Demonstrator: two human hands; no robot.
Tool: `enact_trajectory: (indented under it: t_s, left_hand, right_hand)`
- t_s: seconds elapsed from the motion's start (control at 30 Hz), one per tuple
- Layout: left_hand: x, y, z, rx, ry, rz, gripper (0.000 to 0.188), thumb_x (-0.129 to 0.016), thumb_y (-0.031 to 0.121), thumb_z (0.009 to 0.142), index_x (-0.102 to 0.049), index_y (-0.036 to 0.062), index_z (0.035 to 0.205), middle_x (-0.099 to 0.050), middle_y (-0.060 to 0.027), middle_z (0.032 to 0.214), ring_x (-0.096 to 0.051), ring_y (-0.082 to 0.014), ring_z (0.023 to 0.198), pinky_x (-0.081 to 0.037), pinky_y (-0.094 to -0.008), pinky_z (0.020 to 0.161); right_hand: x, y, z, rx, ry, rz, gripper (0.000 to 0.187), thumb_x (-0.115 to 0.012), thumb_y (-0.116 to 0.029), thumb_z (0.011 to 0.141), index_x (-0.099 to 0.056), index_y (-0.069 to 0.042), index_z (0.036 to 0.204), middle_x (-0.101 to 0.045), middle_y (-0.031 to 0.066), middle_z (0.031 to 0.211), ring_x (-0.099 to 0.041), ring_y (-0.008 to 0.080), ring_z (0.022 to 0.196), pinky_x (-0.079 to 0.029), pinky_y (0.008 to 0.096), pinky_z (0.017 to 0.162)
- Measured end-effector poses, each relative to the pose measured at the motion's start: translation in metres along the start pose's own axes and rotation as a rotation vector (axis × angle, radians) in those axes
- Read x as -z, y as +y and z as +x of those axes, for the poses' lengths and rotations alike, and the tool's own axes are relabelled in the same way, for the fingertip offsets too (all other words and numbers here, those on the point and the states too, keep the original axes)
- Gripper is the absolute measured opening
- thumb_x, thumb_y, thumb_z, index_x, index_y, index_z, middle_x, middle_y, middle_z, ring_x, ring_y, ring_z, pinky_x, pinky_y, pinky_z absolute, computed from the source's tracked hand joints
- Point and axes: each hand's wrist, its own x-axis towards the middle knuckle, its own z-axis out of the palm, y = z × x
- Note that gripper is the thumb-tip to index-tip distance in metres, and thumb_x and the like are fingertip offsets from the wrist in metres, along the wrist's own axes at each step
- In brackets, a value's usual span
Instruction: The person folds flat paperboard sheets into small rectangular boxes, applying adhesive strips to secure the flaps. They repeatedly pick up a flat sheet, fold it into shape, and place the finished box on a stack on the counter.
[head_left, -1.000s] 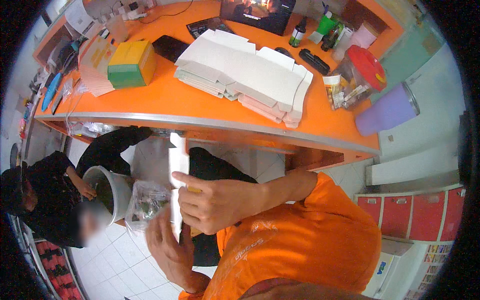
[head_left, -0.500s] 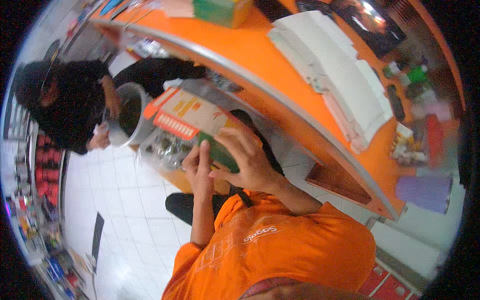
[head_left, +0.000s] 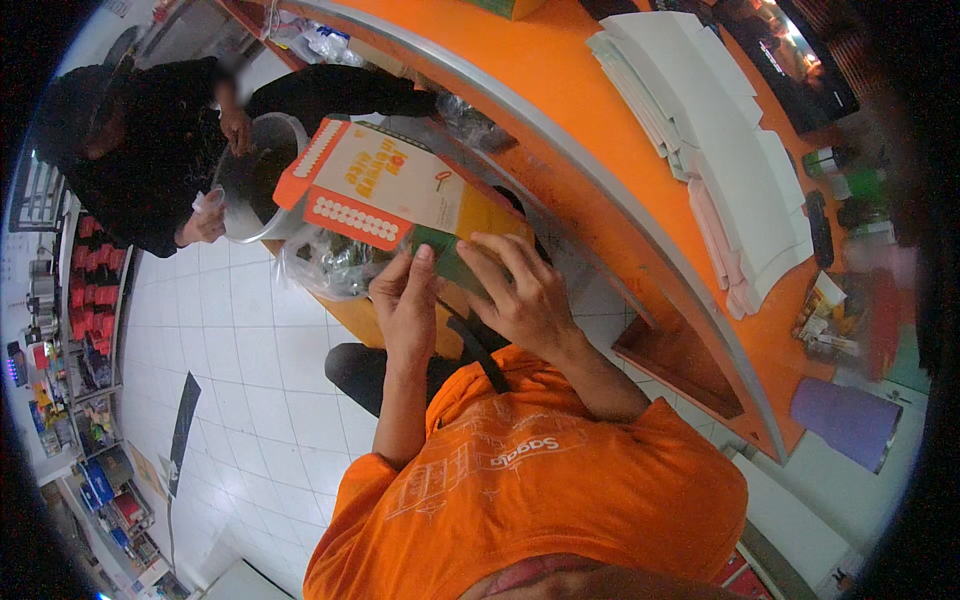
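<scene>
Both my hands hold a partly folded cardboard box [head_left: 395,190] with cream, orange, yellow and green panels, its flaps sticking out at the far end. My left hand [head_left: 405,305] pinches the near corner, thumb up beside the green panel. Over the green and yellow part lies my right hand [head_left: 525,295], its fingers bent and pressed to the card; its thumb is low near the edge. Just beyond the box, a clear plastic bag [head_left: 330,265] with dark contents rests on a yellow surface.
A person [head_left: 150,150] in dark clothes sits at the far left, with a hand in a whitish tub [head_left: 235,225]. An orange counter [head_left: 560,90] curves along the right, bearing stacked flat card sheets [head_left: 735,150]. A purple container [head_left: 845,415] stands near its end.
The view has shifted, so the counter sits farther right and the box higher in the picture. Both my hands stay on the box, and the right fingers have moved a little along its green part.
</scene>
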Motion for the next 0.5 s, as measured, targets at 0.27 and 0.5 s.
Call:
enact_trajectory:
  t_s: [0.27,0.5]
  left_hand:
    - [0.002,0.004,0.006,-0.111,-0.048,-0.071,0.018,-0.064,0.018,0.096,-0.064,0.0022,0.104,-0.067,-0.0043,0.099,-0.064,-0.0117,0.086,-0.054,-0.0253,0.073]
    - [0.008,-0.008,0.012,-0.246,-0.108,-0.027,0.017,-0.058,0.013,0.099,-0.061,0.0,0.11,-0.068,-0.0066,0.101,-0.068,-0.0162,0.092,-0.058,-0.0305,0.081]
  right_hand:
    - [-0.01,0.007,0.0,0.151,0.169,0.002,0.043,-0.074,0.0,0.075,-0.067,-0.001,0.117,-0.061,0.0089,0.096,-0.065,0.0258,0.083,-0.057,0.0337,0.067]
    - [-0.015,0.001,0.006,0.051,0.146,0.064,0.025,-0.072,-0.001,0.08,-0.071,0.001,0.105,-0.065,0.0087,0.086,-0.067,0.0207,0.073,-0.056,0.0311,0.059]
